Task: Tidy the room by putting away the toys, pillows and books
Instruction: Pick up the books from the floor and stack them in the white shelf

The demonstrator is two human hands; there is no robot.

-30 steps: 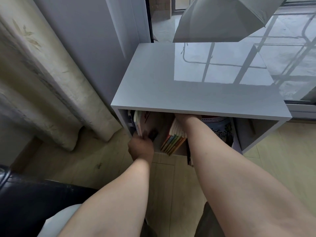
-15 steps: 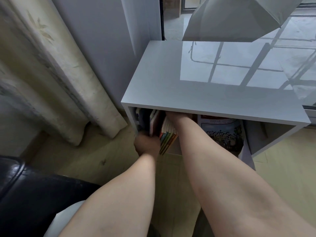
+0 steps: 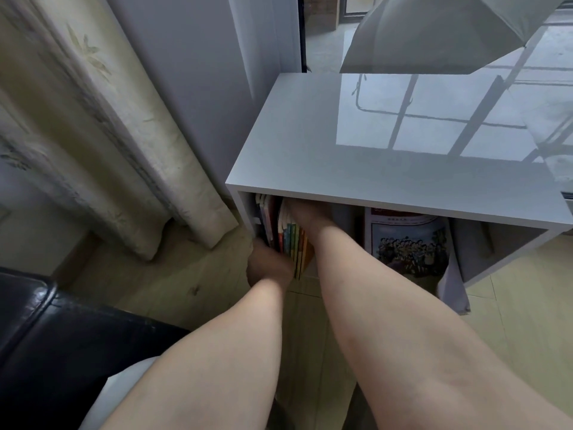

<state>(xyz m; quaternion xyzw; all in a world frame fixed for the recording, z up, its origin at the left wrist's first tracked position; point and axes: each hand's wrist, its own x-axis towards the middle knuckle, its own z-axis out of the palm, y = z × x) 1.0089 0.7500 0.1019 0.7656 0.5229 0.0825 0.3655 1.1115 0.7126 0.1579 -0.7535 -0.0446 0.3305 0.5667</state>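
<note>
A low white shelf unit (image 3: 387,169) stands on the floor in front of me. Several thin books (image 3: 293,240) with coloured spines stand upright in its left end. My left hand (image 3: 268,265) is at the bottom front of these books, its fingers curled against them. My right hand (image 3: 305,214) reaches into the compartment and rests on top of the same books; its fingers are hidden under the shelf top. A large picture book (image 3: 409,243) stands facing out further right in the shelf.
A pale curtain (image 3: 102,141) hangs at the left, down to the wooden floor (image 3: 161,283). A black leather seat (image 3: 55,336) is at the lower left. An open grey umbrella (image 3: 440,32) lies behind the shelf by the window.
The leaning books have been pushed upright and leftward against the shelf's left wall. Both hands stayed on them, and my view shifted left.
</note>
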